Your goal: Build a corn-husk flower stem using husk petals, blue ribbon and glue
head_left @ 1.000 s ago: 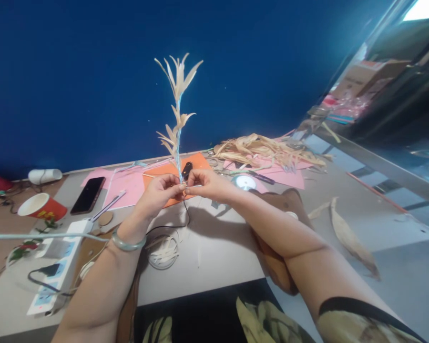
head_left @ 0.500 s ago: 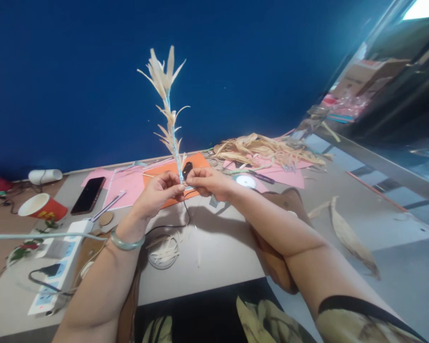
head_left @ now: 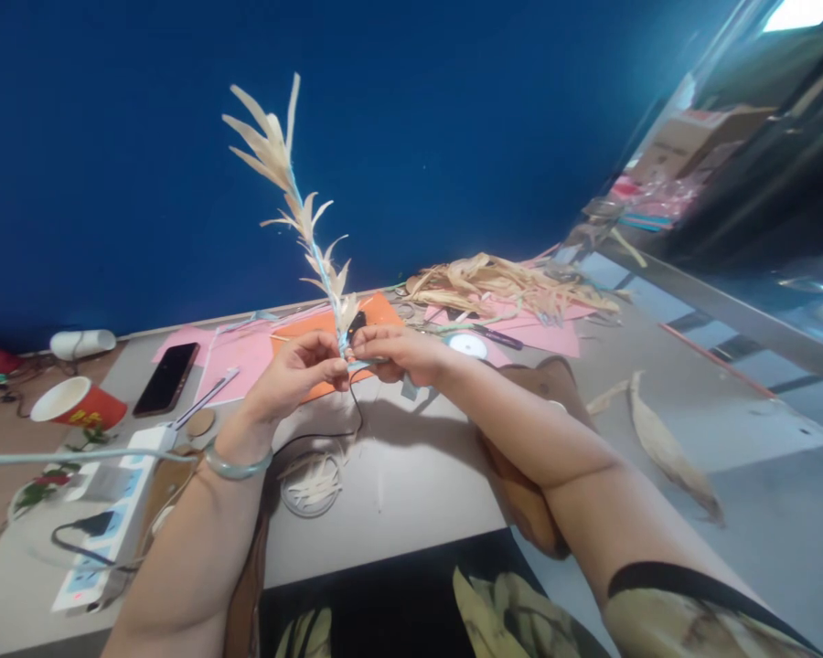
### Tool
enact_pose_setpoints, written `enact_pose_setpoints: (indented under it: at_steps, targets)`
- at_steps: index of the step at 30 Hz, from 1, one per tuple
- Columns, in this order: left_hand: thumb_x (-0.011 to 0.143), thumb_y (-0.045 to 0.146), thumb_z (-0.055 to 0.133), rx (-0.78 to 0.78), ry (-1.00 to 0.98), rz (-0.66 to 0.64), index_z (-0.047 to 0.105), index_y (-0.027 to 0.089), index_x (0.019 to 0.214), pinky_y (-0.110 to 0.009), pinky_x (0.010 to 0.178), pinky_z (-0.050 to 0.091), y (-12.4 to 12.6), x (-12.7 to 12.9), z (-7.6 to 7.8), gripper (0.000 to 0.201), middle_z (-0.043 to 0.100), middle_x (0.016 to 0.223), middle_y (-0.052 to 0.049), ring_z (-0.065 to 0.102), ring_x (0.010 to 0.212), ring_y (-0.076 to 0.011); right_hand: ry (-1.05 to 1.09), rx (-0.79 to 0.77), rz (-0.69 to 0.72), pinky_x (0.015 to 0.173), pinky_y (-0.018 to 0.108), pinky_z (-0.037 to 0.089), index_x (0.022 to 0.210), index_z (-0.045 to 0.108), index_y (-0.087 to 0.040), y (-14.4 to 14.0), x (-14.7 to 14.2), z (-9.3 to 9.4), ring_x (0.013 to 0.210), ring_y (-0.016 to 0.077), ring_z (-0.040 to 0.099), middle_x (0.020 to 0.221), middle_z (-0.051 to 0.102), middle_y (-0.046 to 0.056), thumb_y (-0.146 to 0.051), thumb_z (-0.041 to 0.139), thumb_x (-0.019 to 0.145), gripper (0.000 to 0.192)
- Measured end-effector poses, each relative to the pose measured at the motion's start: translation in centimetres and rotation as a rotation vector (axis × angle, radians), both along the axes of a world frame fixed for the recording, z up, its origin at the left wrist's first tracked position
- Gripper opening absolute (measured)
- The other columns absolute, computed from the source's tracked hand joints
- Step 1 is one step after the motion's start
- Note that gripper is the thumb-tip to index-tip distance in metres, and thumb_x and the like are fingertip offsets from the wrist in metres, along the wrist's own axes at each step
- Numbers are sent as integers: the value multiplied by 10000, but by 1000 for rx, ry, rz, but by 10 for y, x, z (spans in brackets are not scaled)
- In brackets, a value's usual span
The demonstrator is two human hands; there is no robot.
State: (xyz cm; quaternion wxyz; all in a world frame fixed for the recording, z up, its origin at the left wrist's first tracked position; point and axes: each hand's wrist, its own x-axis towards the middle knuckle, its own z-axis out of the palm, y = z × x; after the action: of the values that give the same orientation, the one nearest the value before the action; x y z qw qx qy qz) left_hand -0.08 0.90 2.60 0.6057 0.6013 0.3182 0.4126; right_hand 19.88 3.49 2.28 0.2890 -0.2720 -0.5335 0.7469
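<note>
In front of me stands an artificial flower stem [head_left: 321, 265] with pale, dry husk-like petals, a larger tuft at its top and smaller ones down its length. Light blue wrapping covers the stem, which leans left at its upper end. My left hand [head_left: 308, 367] is closed, pinching the bottom of the stem between thumb and fingers. Closed beside it, my right hand [head_left: 401, 354] holds a narrow light blue tape [head_left: 363, 365] that runs from the stem's base. The right fingertips are close against the stem and partly hide the tape.
Dry husks [head_left: 500, 283] lie piled at the back right, near pink paper [head_left: 545, 336] and a white roll [head_left: 467, 346]. On the left are a phone [head_left: 166, 377], a paper cup [head_left: 79, 403] and a power strip [head_left: 113, 535]. A dish of pale strips [head_left: 311, 484] lies nearer me.
The stem's top has tilted to the left and the stem has turned between my fingers. More of the blue tape shows between my hands, which stay close together.
</note>
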Motion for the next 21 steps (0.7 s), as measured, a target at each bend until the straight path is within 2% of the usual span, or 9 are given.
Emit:
enact_pose_setpoints:
  at_steps: [2, 5, 9, 12, 17, 19, 21]
  targets:
    - [743, 294, 812, 10, 15, -24, 643, 166, 801, -269, 602, 576, -1, -1, 1, 220, 689, 632, -14, 674, 572, -142, 4, -22, 26, 346, 161, 130, 767, 538, -174, 0, 0, 0, 379, 25, 198, 495, 371, -106, -309, 726, 768, 232]
    - [746, 298, 812, 22, 20, -36, 656, 171, 822, -280, 614, 581, -1, -3, 1, 215, 696, 636, -18, 681, 585, -151, -26, 27, 56, 344, 158, 137, 762, 546, -168, 1, 2, 1, 387, 23, 223, 514, 394, -99, -321, 741, 774, 248]
    - [731, 303, 824, 47, 22, 15, 680, 165, 826, -281, 612, 575, 0, -3, 1, 221, 699, 652, -18, 673, 575, -146, -67, 102, 76, 345, 153, 174, 804, 581, -159, 2, 4, 0, 387, 18, 273, 539, 452, -89, -285, 759, 757, 223]
    - [721, 308, 830, 62, 25, 53, 690, 161, 821, -276, 607, 569, 0, 0, 1, 226, 694, 637, -16, 668, 571, -144, -39, 86, 24, 342, 155, 191, 831, 604, -156, 2, 2, -1, 373, 20, 296, 530, 481, -87, -248, 758, 735, 203]
    - [738, 327, 814, 63, 71, 29, 711, 156, 842, -275, 608, 565, -1, 2, 0, 225, 713, 675, -33, 660, 574, -140, 30, 29, -45, 437, 187, 403, 790, 614, -143, 2, -2, -2, 509, 89, 550, 647, 637, -2, -200, 765, 659, 208]
    - [749, 323, 804, 71, 80, 15, 720, 157, 859, -273, 611, 563, -2, 1, 0, 217, 715, 685, -34, 658, 579, -137, 45, -17, -37, 419, 177, 376, 780, 610, -142, 0, -3, -1, 491, 78, 521, 626, 623, -5, -193, 763, 651, 206]
    - [745, 322, 808, 74, 80, 23, 721, 158, 864, -274, 614, 564, -2, 1, 1, 221, 706, 668, -28, 660, 582, -141, 55, -56, -28, 366, 155, 262, 767, 600, -148, -2, -4, 1, 402, 38, 368, 512, 509, -60, -200, 742, 672, 179]
